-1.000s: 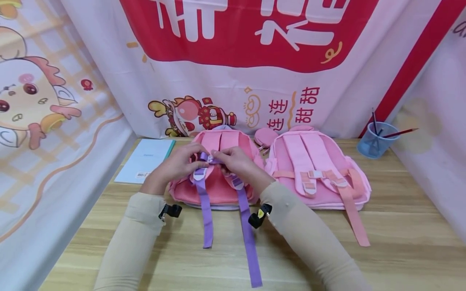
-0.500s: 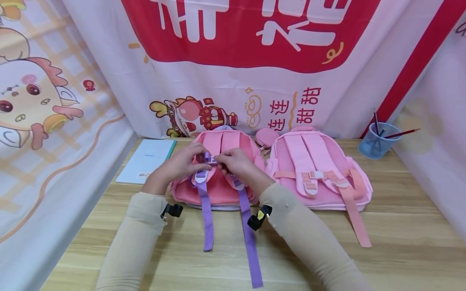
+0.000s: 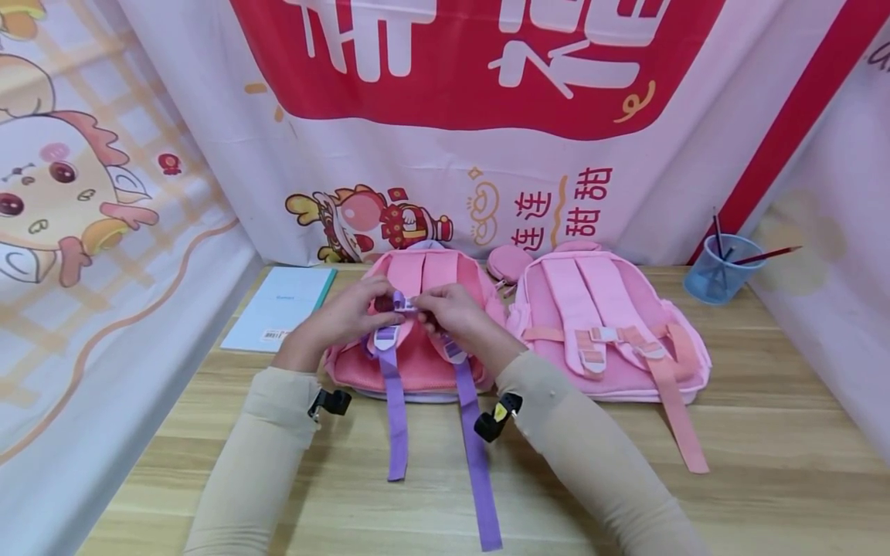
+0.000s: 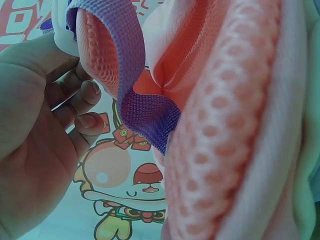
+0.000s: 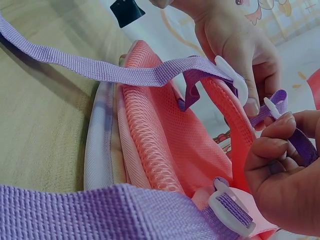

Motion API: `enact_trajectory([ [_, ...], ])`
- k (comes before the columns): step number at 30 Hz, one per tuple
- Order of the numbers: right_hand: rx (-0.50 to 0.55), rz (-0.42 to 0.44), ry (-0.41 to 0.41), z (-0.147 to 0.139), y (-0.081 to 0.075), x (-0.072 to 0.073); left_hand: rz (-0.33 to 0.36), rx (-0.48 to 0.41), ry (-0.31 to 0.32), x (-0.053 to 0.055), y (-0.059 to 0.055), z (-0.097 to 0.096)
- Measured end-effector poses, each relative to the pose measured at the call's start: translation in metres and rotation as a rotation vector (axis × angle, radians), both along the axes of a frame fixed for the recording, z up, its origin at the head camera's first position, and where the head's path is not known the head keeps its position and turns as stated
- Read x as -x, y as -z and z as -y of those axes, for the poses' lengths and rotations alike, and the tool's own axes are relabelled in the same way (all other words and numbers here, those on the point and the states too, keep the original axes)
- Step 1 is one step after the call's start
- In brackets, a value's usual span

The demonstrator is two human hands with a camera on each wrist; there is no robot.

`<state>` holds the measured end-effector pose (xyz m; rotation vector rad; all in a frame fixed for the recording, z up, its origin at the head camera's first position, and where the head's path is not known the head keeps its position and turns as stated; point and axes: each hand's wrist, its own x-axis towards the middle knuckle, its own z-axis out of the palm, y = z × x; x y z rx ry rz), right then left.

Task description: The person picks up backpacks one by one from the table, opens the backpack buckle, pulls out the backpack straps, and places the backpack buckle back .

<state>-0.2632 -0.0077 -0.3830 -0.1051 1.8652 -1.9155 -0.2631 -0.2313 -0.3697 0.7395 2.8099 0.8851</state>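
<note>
A pink backpack (image 3: 438, 371) lies with its shoulder straps facing up. Above it both hands work on a short purple cross strap (image 5: 281, 97) with a small white buckle (image 5: 272, 107). My left hand (image 3: 351, 309) pinches this strap from the left, its thumb near a white strap adjuster (image 5: 232, 80). From the right, my right hand (image 3: 452, 309) pinches the buckle between thumb and forefinger. Between the hands the purple webbing stands up in a small loop. In the left wrist view, the left fingers (image 4: 85, 95) are partly curled and the buckle is hidden.
A second pink backpack (image 3: 612, 363) with peach straps lies to the right, a round pink pouch (image 3: 509, 264) between the two. At left is a light blue notebook (image 3: 278, 301); far right, a blue mesh cup (image 3: 719, 278) holds pencils. Two purple strap tails (image 3: 476, 463) trail over the table.
The hands stay at the same spot above the backpack. A second ago the purple webbing lay flatter between them; now its loop stands upright at the buckle.
</note>
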Motion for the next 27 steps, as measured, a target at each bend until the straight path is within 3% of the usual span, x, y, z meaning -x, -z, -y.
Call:
enact_trajectory([
  [6, 0.049, 0.03, 0.01, -0.001, 0.0, 0.0, -0.01, -0.007, 0.006, 0.001, 0.003, 0.0],
  [17, 0.128, 0.055, 0.005, -0.007, -0.003, -0.002, 0.058, -0.054, 0.013, 0.002, 0.007, -0.002],
  [27, 0.166, -0.001, 0.008, -0.01, -0.007, -0.007, 0.043, 0.013, 0.038, 0.001, 0.013, -0.001],
])
